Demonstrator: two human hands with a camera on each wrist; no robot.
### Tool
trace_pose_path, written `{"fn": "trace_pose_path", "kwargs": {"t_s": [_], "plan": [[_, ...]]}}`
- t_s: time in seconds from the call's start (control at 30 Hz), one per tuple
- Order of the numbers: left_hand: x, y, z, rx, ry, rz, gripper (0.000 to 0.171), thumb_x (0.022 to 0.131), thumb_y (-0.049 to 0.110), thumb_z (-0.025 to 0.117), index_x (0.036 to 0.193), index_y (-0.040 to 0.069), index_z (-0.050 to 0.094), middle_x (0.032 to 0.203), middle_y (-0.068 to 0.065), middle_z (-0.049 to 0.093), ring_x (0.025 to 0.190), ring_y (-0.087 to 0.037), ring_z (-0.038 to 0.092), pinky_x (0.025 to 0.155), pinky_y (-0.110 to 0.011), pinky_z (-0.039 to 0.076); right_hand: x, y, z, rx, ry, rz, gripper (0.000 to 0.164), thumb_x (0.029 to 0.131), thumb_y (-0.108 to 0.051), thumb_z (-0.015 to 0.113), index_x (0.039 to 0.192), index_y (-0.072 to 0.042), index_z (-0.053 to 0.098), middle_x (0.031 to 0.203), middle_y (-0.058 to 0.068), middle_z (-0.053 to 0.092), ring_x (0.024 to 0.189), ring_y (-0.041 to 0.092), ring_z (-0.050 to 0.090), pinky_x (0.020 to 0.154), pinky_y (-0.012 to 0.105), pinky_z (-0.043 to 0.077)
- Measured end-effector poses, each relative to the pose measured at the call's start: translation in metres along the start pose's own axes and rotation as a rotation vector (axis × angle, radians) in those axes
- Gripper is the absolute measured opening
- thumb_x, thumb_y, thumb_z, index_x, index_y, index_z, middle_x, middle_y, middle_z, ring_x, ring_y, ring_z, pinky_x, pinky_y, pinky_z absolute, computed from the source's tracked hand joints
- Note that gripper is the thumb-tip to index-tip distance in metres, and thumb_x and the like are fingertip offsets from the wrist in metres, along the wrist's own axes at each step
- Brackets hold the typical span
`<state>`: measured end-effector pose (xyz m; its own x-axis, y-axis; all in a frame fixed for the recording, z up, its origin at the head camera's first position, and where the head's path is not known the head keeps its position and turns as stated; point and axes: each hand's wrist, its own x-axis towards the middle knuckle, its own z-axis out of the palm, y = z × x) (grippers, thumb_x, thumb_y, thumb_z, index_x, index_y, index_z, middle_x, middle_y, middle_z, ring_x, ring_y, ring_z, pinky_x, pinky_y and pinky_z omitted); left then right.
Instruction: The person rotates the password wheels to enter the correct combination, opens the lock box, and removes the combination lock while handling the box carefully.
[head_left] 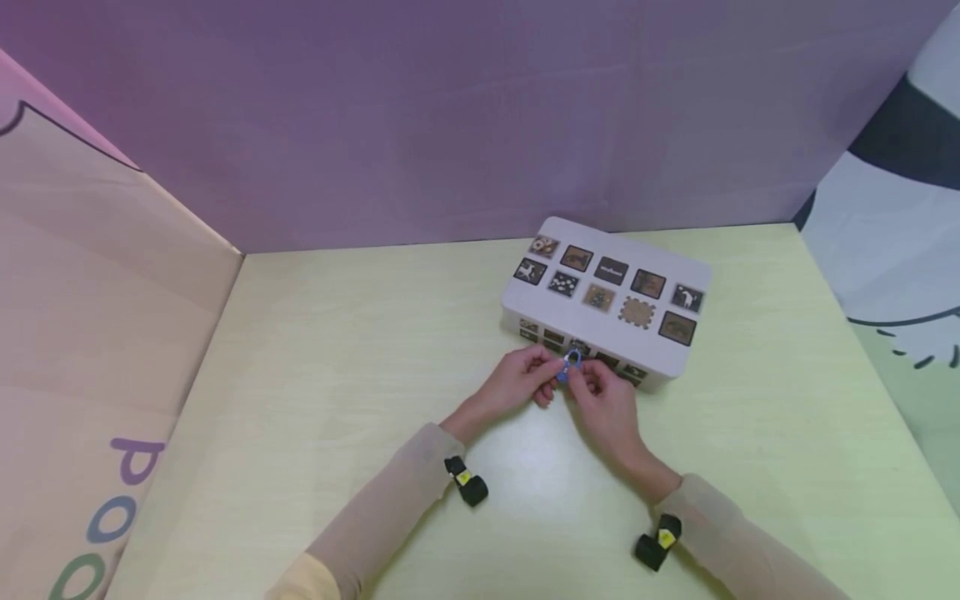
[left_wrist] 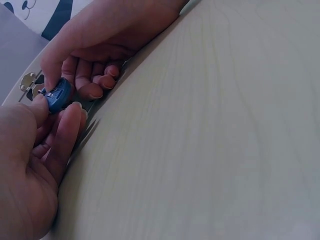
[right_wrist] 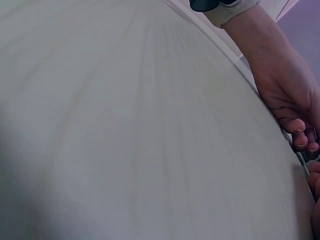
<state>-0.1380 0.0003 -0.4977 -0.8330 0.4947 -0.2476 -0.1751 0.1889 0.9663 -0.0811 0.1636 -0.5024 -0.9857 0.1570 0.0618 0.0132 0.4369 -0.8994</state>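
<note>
Head view: we have the blue padlock (head_left: 565,373) held up between both hands, just in front of the printed box (head_left: 585,321) on the table (head_left: 337,375), shackle (head_left: 579,357) pointing towards the box. Left hand (head_left: 517,377) pinches one side of it, right hand (head_left: 609,410) pinches the other, spare fingers curled in

Left wrist view: padlock body sits between the two thumbs, near a metal latch (left_wrist: 28,81) on the box front. We'd call it light, rigid, hard to break; it looks smooth and is small against the fingers, so slipping is our main worry. Best hold, we reckon: thumb and fingertip on the body's edges, shackle and marked face left free

Right wrist view: we get the left hand's curled fingers plus some right fingertips at the frame edge; padlock is mostly hidden, so we can't confirm the pinch from here
</note>
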Motion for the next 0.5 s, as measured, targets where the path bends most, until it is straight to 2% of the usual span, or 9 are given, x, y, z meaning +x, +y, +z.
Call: {"fn": "trace_pose_path", "kwargs": {"t_s": [0.3, 0.5], "plan": [[-0.0002, 0.0004, 0.0006, 0.007, 0.005, 0.004, 0.018, 0.106, 0.021, 0.059, 0.103, 0.004, 0.064, 0.083, -0.008, 0.067, 0.067, -0.014, 0.064, 0.064, -0.027, 0.063, -0.0005, 0.0009, 0.0001, -0.002, 0.006, -0.011, 0.019, 0.103, -0.02, 0.063, 0.099, -0.003, 0.071, 0.079, 0.009, 0.072, 0.066, 0.014, 0.061, 0.056, 0.019, 0.051], [-0.0014, 0.0027, -0.0002, 0.005, 0.001, -0.003, 0.019, 0.107, 0.022, 0.058, 0.103, 0.004, 0.063, 0.084, -0.01, 0.067, 0.067, -0.014, 0.064, 0.065, -0.028, 0.063, -0.0001, 0.0026, -0.0007, 0.039, -0.015, 0.019, 0.025, 0.108, -0.024, 0.055, 0.103, -0.004, 0.07, 0.081, 0.01, 0.07, 0.07, 0.02, 0.062, 0.057, 0.022, 0.052]]}}
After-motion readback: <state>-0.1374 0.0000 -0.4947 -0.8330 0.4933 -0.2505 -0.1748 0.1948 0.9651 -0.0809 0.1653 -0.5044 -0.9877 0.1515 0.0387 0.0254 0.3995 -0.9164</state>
